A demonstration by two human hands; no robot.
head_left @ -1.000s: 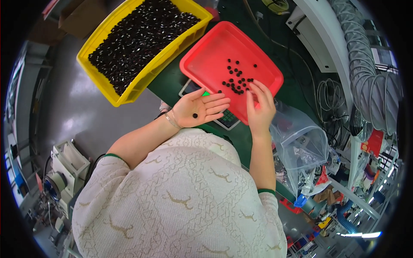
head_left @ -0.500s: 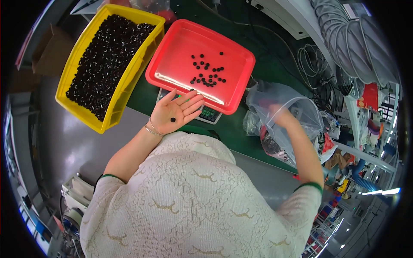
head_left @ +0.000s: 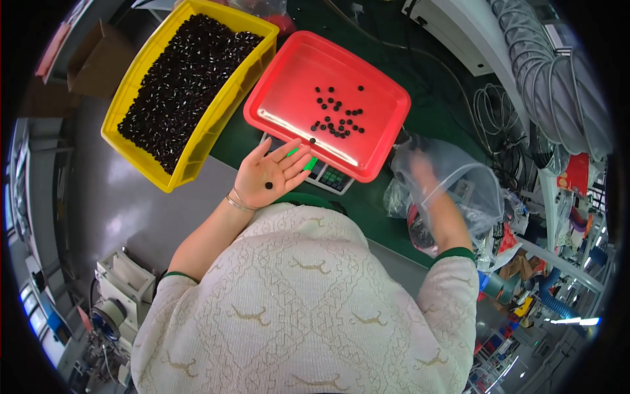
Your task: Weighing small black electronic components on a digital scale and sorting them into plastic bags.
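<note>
My left hand [head_left: 272, 174] lay palm up and open, 1 small black part [head_left: 268, 186] resting loose on it, just beside the scale [head_left: 326, 175]. My right hand [head_left: 423, 169] was inside the clear plastic bag [head_left: 453, 187], blurred by the film, so I could not tell its grip. Beyond, the red tray [head_left: 289, 92] hid most of the scale; farther left sat the yellow bin [head_left: 216, 125] of black parts.
</note>
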